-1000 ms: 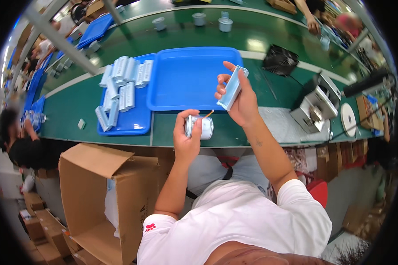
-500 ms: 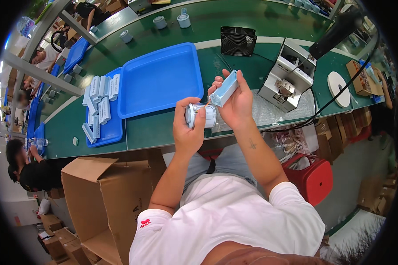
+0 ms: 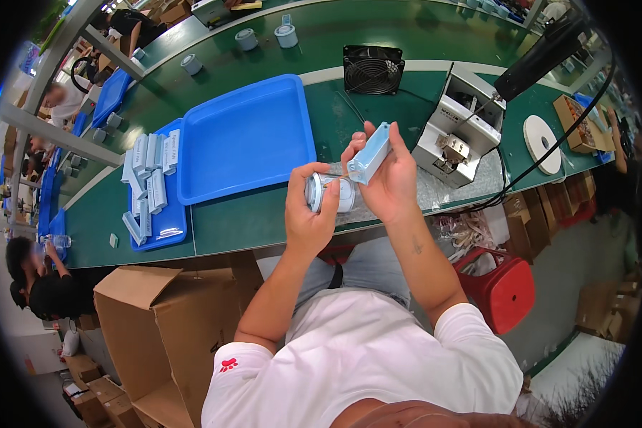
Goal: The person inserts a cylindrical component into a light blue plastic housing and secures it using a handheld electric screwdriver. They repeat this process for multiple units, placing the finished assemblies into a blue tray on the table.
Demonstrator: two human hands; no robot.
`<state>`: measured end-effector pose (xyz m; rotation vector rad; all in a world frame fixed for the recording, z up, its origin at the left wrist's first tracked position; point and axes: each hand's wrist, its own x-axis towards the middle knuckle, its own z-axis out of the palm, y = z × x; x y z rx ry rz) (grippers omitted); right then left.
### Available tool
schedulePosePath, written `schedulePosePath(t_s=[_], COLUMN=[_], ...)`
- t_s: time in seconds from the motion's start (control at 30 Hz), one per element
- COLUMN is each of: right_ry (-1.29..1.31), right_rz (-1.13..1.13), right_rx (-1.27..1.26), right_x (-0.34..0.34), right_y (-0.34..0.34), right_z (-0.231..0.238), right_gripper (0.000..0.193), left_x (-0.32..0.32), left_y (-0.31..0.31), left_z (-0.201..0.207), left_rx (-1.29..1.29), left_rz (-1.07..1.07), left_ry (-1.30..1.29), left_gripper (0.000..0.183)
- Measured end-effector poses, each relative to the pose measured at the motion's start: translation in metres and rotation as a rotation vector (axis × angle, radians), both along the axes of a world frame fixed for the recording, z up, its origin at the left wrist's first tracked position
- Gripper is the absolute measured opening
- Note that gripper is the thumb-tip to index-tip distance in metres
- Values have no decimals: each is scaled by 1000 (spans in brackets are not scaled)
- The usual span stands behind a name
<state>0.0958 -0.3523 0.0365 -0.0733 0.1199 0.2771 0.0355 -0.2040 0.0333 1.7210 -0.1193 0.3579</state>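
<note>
My left hand is closed round a short, pale blue and white cylindrical housing, thumb along its side. In my right hand lies a long light blue plastic case, tilted up and away from me, with the fingers curled round it. Thin wires seem to run between the two parts, which are close together but apart. Both hands are above the bench's front edge. To the left, several similar blue and white cases are heaped in a blue tray.
A large blue tray overlaps the smaller tray. A black fan, a grey metal machine and a white reel stand on the green bench. Below are an open carton and a red stool. A person sits at the left.
The view has shifted slightly, moving the bench a little left in the picture. Both hands are slightly lower and farther right in it, still holding the same two parts.
</note>
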Motion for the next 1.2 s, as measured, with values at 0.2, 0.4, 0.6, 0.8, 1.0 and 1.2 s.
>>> schedulePosePath(t_s=[0.2, 0.4, 0.6, 0.8, 1.0, 1.2], right_ry=[-242, -376, -699, -800, -927, -907], right_rz=[-254, -247, -228, -240, -243, -205], right_rx=[-451, -490, -1029, -1380, -1605, -1673], right_x=[-10, -9, -21, -33, -32, -33], right_y=[-2, -17, -40, -52, -56, -52], right_z=[7, -9, -19, -14, -8, 0], right_gripper=[41, 39, 47, 51, 48, 45], left_x=[13, 13, 21, 27, 26, 26], left_y=[-9, -14, -11, -13, -15, -14], left_z=[-18, -20, -27, -57, -57, -48], left_rx=[100, -17, -156, -133, -40, 120], left_rz=[-58, -203, -351, -386, -379, -362], left_ry=[50, 75, 172, 148, 106, 22], left_gripper=[25, 45, 71, 73, 68, 65])
